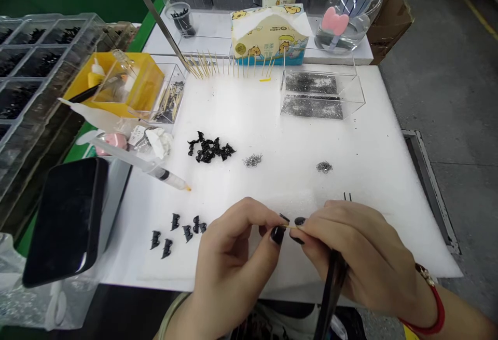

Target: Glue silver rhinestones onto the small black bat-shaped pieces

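Note:
My left hand [241, 257] is closed in a pinch, thumb against index finger, at the front middle of the white foam board [249, 106]. A thin wooden toothpick [290, 227] spans the small gap to my right hand [358, 257], whose fingertips are closed on it. Whatever else sits in the left pinch is hidden by the fingertips. Black tweezers [330, 293] lie across my right palm, their two thin tips showing beyond the knuckles. Several small black bat-shaped pieces [166, 248] lie left of my left hand, and a heap of similar black pieces [210, 149] is farther back.
Two small silvery-grey piles [253, 160] lie mid-board. Toothpicks [237, 66] stand along the back edge, near a tissue pack [270, 36] and a clear box [322, 96]. A syringe [155, 168], phone [64, 220] and yellow box [143, 85] are left. A bottle [348, 13] stands back right.

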Available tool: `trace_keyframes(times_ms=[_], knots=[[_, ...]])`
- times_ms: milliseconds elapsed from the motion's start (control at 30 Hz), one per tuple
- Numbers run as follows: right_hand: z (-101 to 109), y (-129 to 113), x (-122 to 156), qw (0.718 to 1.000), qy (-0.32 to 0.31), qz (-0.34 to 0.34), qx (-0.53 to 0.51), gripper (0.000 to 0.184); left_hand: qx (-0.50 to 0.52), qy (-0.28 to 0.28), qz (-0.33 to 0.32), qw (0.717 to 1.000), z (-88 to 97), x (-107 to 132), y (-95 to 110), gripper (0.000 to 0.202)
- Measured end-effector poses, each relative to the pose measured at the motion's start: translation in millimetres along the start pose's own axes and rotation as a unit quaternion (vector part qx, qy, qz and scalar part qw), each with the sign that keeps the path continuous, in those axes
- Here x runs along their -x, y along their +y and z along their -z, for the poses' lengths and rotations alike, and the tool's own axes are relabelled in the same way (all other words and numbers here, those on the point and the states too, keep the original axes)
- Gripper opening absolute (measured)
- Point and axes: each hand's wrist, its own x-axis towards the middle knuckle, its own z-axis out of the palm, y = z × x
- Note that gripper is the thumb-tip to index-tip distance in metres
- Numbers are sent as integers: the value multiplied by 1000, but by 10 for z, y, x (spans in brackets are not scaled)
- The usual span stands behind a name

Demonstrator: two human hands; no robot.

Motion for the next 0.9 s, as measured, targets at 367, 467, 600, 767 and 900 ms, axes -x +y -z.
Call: trace_keyframes(times_ms=[367, 467, 600, 767, 900], knots=[[4, 32, -74, 1000, -16, 12, -11, 20, 7, -15, -2, 1000, 14, 12, -32, 28], [-3, 36, -72, 1000, -15, 9, -19, 21, 6, -17, -3, 1000, 9, 8, -33, 27], [-11, 38, -56, 1000, -19, 3, -21, 22, 8, -19, -14, 1000, 19, 14, -19, 25], [-17, 35, -49, 999, -23, -10, -28, 24, 19, -29, -21, 999, 23, 11, -26, 19], [-3, 24, -43, 1000, -20, 2, 6, 24, 6, -26, -14, 1000, 11, 13, -46, 19]])
